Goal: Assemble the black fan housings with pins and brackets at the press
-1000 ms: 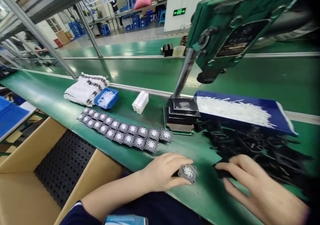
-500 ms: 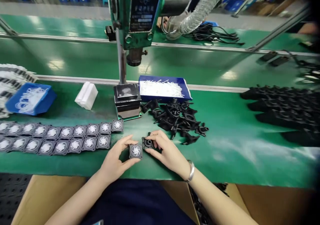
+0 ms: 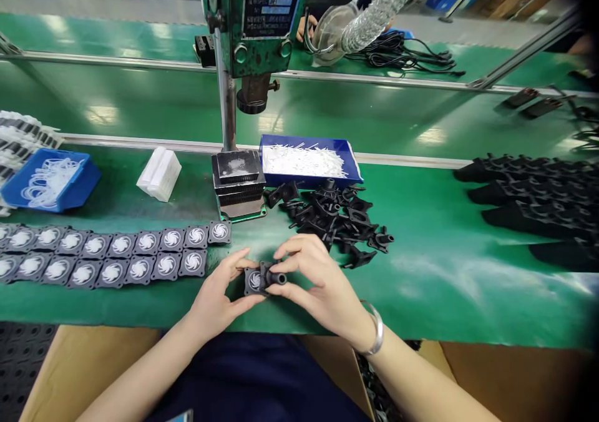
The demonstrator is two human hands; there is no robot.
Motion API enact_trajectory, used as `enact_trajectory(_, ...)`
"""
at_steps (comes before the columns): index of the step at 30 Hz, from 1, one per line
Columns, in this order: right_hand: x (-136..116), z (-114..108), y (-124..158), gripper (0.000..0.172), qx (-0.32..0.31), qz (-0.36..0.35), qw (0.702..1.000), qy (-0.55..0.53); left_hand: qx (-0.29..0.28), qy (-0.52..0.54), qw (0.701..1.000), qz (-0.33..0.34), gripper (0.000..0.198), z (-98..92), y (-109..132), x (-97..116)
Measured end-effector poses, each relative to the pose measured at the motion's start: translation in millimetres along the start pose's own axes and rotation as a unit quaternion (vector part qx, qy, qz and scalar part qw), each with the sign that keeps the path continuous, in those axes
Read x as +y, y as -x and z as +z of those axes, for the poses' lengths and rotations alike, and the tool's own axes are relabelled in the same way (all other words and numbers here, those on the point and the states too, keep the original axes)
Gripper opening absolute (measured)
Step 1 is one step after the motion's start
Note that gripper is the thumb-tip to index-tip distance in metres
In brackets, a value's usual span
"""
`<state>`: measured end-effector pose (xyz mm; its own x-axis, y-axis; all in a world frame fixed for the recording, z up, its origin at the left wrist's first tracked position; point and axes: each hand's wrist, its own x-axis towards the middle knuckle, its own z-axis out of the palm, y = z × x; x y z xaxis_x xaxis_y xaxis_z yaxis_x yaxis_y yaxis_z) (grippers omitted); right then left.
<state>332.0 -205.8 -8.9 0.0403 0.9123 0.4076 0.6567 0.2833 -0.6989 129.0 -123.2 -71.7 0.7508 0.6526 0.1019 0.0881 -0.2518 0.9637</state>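
Note:
My left hand (image 3: 219, 294) pinches a square black housing with a white swirl-vaned impeller (image 3: 253, 281) between thumb and fingers, low over the bench's front. In my right hand (image 3: 311, 278) is a black plastic cover with a short round spout (image 3: 277, 278). The cover overlaps the right part of the housing and hides some of the impeller; whether the two are seated together I cannot tell. To the left lie two rows of like housings with white impellers (image 3: 139, 269). A heap of loose black covers (image 3: 327, 216) lies beyond my right hand.
A green hand punch (image 3: 257, 53) stands over a black metal block (image 3: 238, 185). Behind the heap sits a blue tray of white strips (image 3: 311, 175). At left are a blue bin of white rings (image 3: 84, 188) and a white block (image 3: 159, 173). Rows of black parts (image 3: 538, 210) lie right.
My right hand has brought the black cover left, from beside the housing to over its right part, and turned it so the spout points right. My left hand keeps its hold.

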Motion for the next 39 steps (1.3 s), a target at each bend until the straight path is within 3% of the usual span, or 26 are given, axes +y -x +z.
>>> enact_trajectory(4,-7.4,13.4,-5.7,0.017,-0.037,-0.037,0.997,-0.05,-0.006,-0.003,1.0,0.007,0.071,-1.5,-0.6,-0.1)
enact_trajectory(13,-3.3,19.9,-7.5,0.017,-0.033,-0.083,0.996,0.001,-0.009,-0.034,0.999,0.011,0.071,-2.4,0.1,1.1)
enact_trajectory(27,-1.0,26.8,0.2,0.021,-0.073,-0.005,0.997,-0.031,-0.004,-0.067,0.997,0.031,0.069,-1.7,4.3,-2.0)
enact_trajectory(35,-1.1,29.1,-1.2,0.014,-0.084,0.003,0.995,-0.057,0.007,-0.094,0.995,0.043,0.063,-1.8,3.5,-1.0)
enact_trajectory(39,-3.8,14.2,-11.1,0.026,-0.082,0.004,0.994,-0.076,0.041,-0.114,0.989,0.082,0.061,-6.1,2.5,16.2)
